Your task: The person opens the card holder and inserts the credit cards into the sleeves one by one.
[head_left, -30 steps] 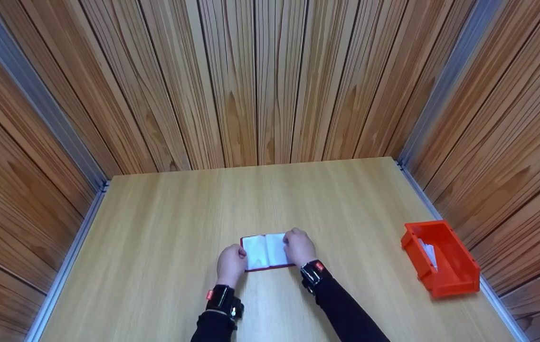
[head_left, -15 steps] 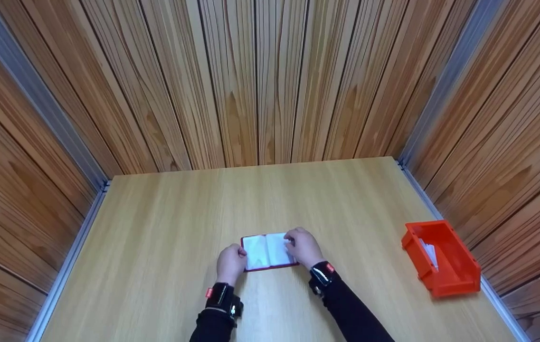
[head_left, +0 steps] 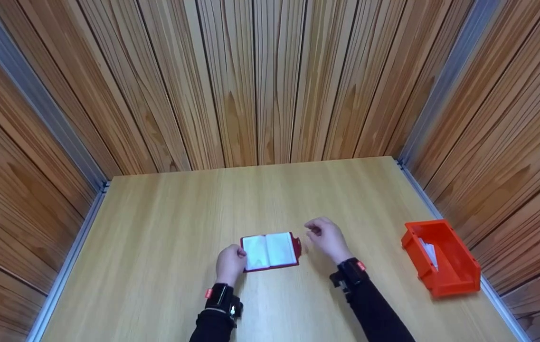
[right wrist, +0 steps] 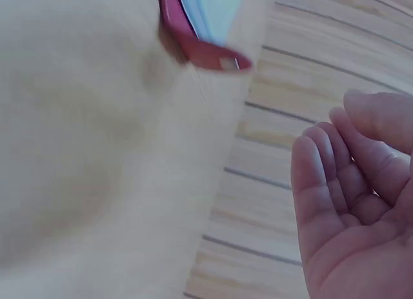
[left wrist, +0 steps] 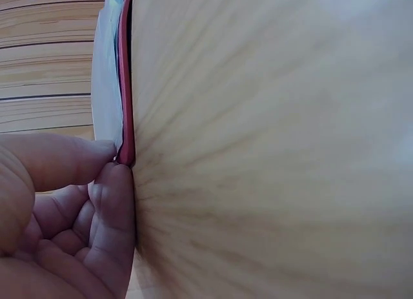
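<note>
While pinching, apparently with 2 digits of the nearer left hand (head_left: 230, 264), the left edge of the open booklet (head_left: 270, 251), long axis left to right on the table (head_left: 179, 213), holds the empty, loosely bent right hand (head_left: 329, 239) apart, just beyond its red right-end tab (head_left: 298, 247).

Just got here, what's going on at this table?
A person's left hand pinches the left edge of an open, red-covered booklet with whitish pages on the pale wood-grain tabletop. The right hand is apart from it, off its right end, fingers loosely curled and holding nothing visible. A red rounded tab sticks out at that end. Off to the right sits an orange-red plastic bin with white pieces inside.
</note>
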Demonstrator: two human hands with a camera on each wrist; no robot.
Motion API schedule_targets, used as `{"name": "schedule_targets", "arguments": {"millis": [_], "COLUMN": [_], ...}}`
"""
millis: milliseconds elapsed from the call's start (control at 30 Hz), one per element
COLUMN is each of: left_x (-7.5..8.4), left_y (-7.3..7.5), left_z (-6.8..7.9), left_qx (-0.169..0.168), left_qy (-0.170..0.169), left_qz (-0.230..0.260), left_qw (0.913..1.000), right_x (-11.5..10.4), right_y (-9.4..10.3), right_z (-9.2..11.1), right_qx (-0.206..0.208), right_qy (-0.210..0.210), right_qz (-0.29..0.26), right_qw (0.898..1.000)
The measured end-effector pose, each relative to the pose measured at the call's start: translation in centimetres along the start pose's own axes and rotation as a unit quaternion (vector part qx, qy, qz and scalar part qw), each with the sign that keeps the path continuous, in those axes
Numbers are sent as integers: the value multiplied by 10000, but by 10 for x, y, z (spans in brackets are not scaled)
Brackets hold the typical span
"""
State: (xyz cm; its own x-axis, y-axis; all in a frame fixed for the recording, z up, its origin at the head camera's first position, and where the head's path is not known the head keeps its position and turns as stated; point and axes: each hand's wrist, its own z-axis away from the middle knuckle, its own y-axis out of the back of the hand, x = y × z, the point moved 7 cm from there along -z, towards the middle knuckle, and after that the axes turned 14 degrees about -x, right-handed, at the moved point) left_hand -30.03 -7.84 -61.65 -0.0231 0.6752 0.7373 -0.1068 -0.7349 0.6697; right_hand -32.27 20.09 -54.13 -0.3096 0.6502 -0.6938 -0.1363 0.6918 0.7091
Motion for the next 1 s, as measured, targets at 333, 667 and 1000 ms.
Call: {"name": "schedule_targets", "arguments": {"millis": [333,667,1000], "left_x": [-4,-3,-1], "left_y": [-2,0,0], "left_z": [-2,-2,0], "left_qx": [-155,-117,-32], "left_qy": [216,114,-99], "left_qz": [16,20,-30], "left_qw": [9996,9999,9999], "right_x": [32,66,87], "right_y": [63,122,163], "right_z": [23,54,86], "right_qx": [126,-72,229], "right_qy": [-284,-809,-1189], "right_qz": [301,383,664], "right_qw": [9991,9960,9904]}}
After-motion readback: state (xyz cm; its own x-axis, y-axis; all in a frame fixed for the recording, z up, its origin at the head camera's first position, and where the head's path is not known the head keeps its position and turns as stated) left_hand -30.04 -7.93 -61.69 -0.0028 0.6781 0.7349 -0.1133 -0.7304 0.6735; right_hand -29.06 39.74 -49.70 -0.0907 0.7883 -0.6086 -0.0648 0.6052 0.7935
